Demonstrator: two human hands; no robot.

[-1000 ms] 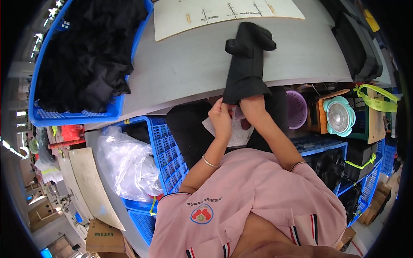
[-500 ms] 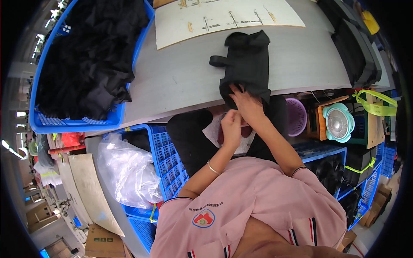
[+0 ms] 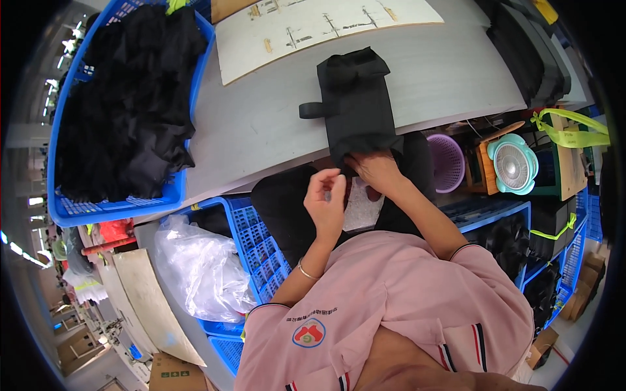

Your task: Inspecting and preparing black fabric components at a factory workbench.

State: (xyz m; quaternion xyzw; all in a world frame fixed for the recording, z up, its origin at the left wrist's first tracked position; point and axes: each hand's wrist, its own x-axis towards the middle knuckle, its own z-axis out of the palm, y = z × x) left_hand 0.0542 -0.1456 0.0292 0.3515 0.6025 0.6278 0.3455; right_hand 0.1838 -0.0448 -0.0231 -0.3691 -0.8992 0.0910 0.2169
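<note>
**Right hand (image 3: pixel 377 172) at the near end of the pouch (image 3: pixel 358 107), left hand (image 3: pixel 326 201) just beside it**

Taking the pouch as our clock's centre, with twelve pointing straight away from the person, we see the pink shirt (image 3: pixel 417 300) nearest, at six. A thin bracelet (image 3: pixel 307 272) rings the left wrist. The left hand, near seven, curls its fingers toward its thumb, leaving little room between them; we cannot tell whether it pinches anything. The right hand, between five and six, has its fingertips partly hidden by the pouch's near edge, so we cannot tell how firmly it grips the cloth.

The black pouch lies lengthwise on the grey table (image 3: pixel 254 130), its near end reaching past the table's edge over the person's lap. A loop (image 3: pixel 312 110) sticks out from it at nine.

Between seven and eight, we find a clear bag (image 3: pixel 202 267) in a blue crate (image 3: pixel 254 234). Toward four sit a purple basket (image 3: pixel 445 166) and, beyond it, a turquoise fan (image 3: pixel 512 166). Farther off at nine, a bigger blue bin (image 3: pixel 175 190) holds heaped black fabric (image 3: pixel 124 111). A black stack (image 3: pixel 528 62) stands between two and three, and a marked white board (image 3: pixel 319 49) lies near eleven.
</note>
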